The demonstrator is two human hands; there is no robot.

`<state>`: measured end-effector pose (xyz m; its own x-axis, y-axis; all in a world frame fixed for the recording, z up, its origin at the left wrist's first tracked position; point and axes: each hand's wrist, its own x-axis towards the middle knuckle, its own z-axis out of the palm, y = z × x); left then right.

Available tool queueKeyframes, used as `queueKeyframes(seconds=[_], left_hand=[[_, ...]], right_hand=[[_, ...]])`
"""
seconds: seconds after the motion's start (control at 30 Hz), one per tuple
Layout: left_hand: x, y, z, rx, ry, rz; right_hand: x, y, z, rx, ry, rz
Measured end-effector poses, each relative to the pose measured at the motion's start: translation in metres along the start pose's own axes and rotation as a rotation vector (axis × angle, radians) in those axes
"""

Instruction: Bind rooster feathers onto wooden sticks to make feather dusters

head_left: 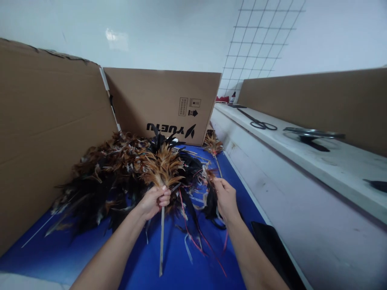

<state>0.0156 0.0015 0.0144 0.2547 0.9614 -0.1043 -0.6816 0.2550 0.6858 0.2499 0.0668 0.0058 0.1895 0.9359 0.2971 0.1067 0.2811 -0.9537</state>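
Note:
My left hand (157, 201) is closed around the stick (162, 241) of a feather duster (165, 167), just below its fan of golden-brown feathers. The stick's bare end points down toward me. To the right, my right hand (223, 197) pinches a small bunch of brown feathers (210, 175), apart from the duster. Dark feathers (211, 205) hang or lie beside that hand; I cannot tell whether it holds them too. Thin red strings (187, 225) trail over the blue tabletop (181, 270) between my hands.
A big heap of brown and black feathers (115, 173) fills the left side, against cardboard panels (163, 96). Another feather duster (213, 145) lies at the back right. Scissors (263, 125) and a metal dish (314, 133) rest on the white ledge (347, 161). A black object (272, 245) lies near my right forearm.

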Motion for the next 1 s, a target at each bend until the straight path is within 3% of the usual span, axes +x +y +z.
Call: queueKeyframes(seconds=[0.2, 0.4, 0.57, 0.77, 1.0], left_hand=[[0.000, 0.001, 0.000, 0.002, 0.000, 0.004], [-0.001, 0.003, -0.001, -0.010, -0.014, 0.008], [-0.002, 0.003, 0.000, -0.007, -0.017, -0.002], [-0.001, 0.002, 0.002, -0.002, -0.002, -0.005], [-0.001, 0.002, 0.001, -0.012, 0.007, 0.007]], right_hand=[[0.026, -0.025, 0.018, -0.149, -0.272, -0.075], [0.020, -0.032, -0.010, -0.376, -0.308, -0.153], [-0.005, -0.013, -0.026, -0.756, -0.494, -0.262], [-0.011, 0.006, -0.021, -0.955, -0.480, -0.278], [-0.005, 0.012, -0.028, -0.856, -0.457, -0.204]])
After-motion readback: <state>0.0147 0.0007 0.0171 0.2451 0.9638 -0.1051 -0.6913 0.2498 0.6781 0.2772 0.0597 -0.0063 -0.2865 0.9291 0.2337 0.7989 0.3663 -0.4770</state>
